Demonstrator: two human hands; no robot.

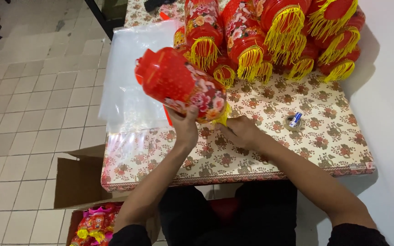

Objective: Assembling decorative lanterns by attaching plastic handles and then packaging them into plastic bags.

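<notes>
Taking the table [270, 164] with its flowered cloth as the landmark: off its left edge lies a tiled floor [33, 105], and below its near-left corner an open box [85, 200] shows more red and yellow goods inside. On the table's left part a stack of clear bags [128, 82] lies flat, reaching past the edge. Just right of the bags, above the table's middle, the lantern [181, 86] is held tilted, its red cap pointing up and left, its flowered body running down to a yellow fringe at the lower right end. The left hand [184, 125] grips the lantern's body from below, fingers curled around it. The right hand [240, 132] sits just beside the fringe end, low over the cloth, fingers bent inward at the tassel; whether they pinch it or only touch it I cannot tell. At the table's far side a pile of lanterns [288, 36] rests, fringes hanging. Right of the hands a tape roll [292, 122] lies on the cloth, near the wall side. By my reading, the step in hand is tending the fringe end of one lantern; the next move calls for a steady left grip while the right fingers work the tassel.
</notes>
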